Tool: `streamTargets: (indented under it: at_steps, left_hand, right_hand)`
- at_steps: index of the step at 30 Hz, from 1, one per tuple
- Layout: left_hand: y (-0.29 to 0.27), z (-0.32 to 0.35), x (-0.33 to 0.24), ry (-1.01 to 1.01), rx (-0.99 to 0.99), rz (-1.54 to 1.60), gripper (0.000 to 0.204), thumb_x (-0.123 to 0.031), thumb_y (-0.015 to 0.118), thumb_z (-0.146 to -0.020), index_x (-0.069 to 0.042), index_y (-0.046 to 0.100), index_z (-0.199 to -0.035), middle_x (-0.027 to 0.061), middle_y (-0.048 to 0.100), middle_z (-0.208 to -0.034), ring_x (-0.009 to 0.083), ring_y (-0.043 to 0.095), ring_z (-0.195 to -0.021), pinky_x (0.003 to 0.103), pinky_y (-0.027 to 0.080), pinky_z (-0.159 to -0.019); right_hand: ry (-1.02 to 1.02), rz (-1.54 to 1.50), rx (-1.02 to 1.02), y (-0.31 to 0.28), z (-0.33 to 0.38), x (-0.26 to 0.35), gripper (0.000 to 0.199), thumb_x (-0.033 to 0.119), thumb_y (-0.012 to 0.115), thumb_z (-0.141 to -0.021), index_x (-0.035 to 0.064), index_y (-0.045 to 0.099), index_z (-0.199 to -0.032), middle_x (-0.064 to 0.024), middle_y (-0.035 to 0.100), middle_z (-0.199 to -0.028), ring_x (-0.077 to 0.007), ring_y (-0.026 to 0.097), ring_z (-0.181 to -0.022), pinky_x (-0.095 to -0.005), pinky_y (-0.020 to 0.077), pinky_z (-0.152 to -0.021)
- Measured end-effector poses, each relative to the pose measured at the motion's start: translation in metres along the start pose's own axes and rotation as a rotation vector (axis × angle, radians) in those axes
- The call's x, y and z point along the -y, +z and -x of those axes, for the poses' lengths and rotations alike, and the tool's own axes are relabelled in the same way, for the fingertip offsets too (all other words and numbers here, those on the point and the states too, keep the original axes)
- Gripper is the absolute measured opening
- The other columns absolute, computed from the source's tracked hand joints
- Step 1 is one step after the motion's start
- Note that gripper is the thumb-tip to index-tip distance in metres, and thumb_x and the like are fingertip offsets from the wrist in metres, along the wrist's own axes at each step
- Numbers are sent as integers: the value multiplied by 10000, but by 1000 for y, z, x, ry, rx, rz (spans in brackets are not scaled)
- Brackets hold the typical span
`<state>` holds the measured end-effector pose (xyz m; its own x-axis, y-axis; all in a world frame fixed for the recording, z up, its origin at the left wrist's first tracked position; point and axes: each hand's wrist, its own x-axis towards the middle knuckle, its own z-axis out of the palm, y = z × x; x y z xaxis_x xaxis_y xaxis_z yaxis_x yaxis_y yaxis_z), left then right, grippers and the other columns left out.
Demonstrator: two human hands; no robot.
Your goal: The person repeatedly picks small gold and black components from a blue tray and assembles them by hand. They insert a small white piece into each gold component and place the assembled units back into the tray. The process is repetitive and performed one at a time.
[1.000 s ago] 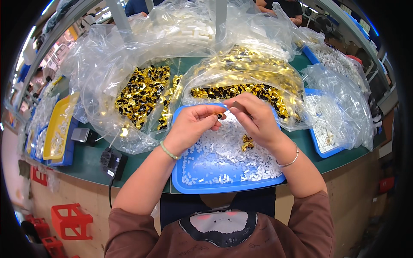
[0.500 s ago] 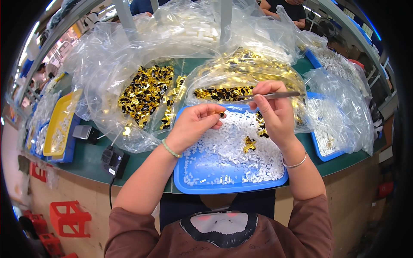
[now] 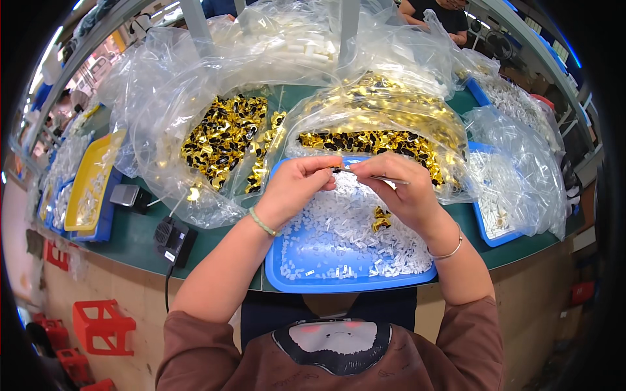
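Observation:
Above a blue tray [image 3: 352, 285], my left hand [image 3: 301, 186] pinches a small black-and-gold part [image 3: 336, 170] between thumb and fingertips. From the right, my right hand [image 3: 401, 186] grips metal tweezers [image 3: 390, 179], and their tip meets the part at the left fingertips. My fingers hide much of the part and of the tweezers. Small white strip-like pieces [image 3: 345, 228] and paler flat bits lie loose across the tray. Among them sits a little cluster of gold parts [image 3: 381, 219], below my right hand.
Behind the tray lie clear plastic bags of gold-and-black parts [image 3: 225, 133], [image 3: 365, 141]. A second blue tray [image 3: 481, 218] with white pieces stands at right, a yellow tray [image 3: 85, 225] at left. A black adapter [image 3: 173, 241] with a cable lies near the front edge.
My right hand has come down and left, turning the tweezers so that their tip reaches the part. The left hand stays nearly where it was, still pinching.

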<state>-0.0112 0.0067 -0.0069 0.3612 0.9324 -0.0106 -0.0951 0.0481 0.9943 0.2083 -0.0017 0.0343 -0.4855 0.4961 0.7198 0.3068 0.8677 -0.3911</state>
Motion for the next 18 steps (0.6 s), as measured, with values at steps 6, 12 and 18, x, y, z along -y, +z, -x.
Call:
streamTargets:
  at_steps: [6,12,18]
  left_hand:
    - [1,-2,4,50,-67,-80,288,-79,574,-926,20,666,-1179,40,687,-968,84,633,-843,230,527,-805]
    - [4,-3,10,134,-85,-158,264,-51,574,-898,36,678,-1124,75,703,-999,94,640,-845,229,521,-787]
    - [5,-1,1,-9,-54,62,297,-64,558,-941,26,643,-1211,68,690,-1053,96,656,-880,233,535,-862]
  right_hand:
    - [-73,39,26,6,-1,6,199,-32,736,-763,48,661,-929,-79,677,-861,-243,675,-780,-327,544,-642]
    - [-116,182,56,13,3,12,210,-14,710,-760,73,646,-940,-75,648,-854,-260,658,-774,-353,544,-657]
    - [13,126,68,13,1,14,207,-38,682,-786,75,636,-954,-90,633,-873,-288,642,-786,-370,532,-661]
